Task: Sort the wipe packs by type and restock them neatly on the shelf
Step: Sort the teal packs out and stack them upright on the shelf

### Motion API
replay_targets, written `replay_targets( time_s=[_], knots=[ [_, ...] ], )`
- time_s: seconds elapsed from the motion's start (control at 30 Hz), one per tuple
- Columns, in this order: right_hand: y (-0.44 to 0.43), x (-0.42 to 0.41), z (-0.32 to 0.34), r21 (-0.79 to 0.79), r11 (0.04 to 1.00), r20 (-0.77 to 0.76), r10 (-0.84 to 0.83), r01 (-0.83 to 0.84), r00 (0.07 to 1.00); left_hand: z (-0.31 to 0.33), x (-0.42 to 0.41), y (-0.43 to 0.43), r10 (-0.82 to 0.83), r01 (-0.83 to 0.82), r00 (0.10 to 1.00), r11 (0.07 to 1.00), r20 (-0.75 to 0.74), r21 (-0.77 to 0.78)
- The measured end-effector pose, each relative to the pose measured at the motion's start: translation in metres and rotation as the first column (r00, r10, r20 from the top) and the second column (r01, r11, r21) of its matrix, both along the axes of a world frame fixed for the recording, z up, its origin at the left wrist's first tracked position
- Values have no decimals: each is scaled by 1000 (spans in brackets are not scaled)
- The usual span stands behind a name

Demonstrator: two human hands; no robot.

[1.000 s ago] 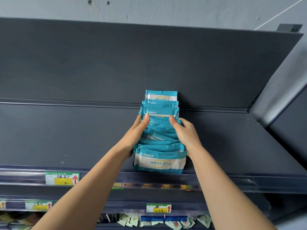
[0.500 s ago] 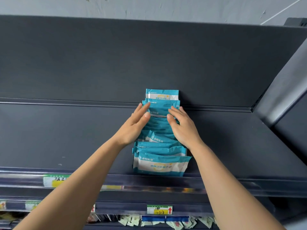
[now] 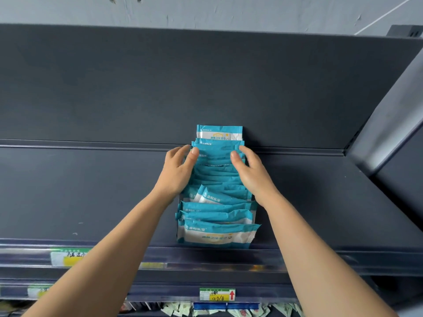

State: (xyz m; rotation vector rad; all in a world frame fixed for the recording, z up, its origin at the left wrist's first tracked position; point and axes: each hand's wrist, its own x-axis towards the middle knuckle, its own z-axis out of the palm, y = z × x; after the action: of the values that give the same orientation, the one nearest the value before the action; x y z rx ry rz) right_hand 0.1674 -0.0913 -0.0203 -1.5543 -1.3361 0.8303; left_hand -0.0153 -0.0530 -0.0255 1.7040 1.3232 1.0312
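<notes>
A row of several teal-and-white wipe packs (image 3: 217,216) stands front to back on the dark shelf (image 3: 91,191), from the front lip to the back panel. My left hand (image 3: 176,172) lies along the row's left side near the back, its thumb on the pack tops and its fingers down the side. On the right side, my right hand (image 3: 251,175) mirrors it, thumb on the tops. Between the two hands are the rear packs. One pack (image 3: 219,197) in the middle lies tilted. The rearmost pack (image 3: 219,132) leans on the back panel.
A clear price rail with a yellow-green label (image 3: 68,257) runs along the shelf's front edge. Below, a second rail bears another label (image 3: 217,294), and small pale sachets (image 3: 178,309) fill the lower shelf. A slanted side panel (image 3: 389,124) closes the shelf on the right.
Both hands have slid along the row from its middle toward the back panel. The packs behind them are pushed closer together.
</notes>
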Motion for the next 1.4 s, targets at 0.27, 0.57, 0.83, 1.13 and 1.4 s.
replay_targets(
  time_s=[0.27, 0.57, 0.83, 1.13, 1.4],
  knots=[
    [29, 13, -2, -221, 975, -230, -20, -32, 973, 1, 6, 44, -8, 188, 924, 881, 383, -434],
    [56, 16, 0, 3, 1000, -51, 3, -2, 999, 9, 18, 53, 85, 128, 874, 909, 478, -396],
    [71, 20, -3, -81, 989, -48, -125, 121, 991, 16, 26, 72, -7, 152, 908, 937, 418, -316],
    [90, 23, -6, -218, 946, -78, -260, 238, 962, 15, 28, 84, 32, 27, 992, 892, 124, -451],
    [93, 19, 0, -167, 978, -403, -186, 128, 896, 11, 26, 87, 62, 138, 887, 910, 457, -392]
  ],
)
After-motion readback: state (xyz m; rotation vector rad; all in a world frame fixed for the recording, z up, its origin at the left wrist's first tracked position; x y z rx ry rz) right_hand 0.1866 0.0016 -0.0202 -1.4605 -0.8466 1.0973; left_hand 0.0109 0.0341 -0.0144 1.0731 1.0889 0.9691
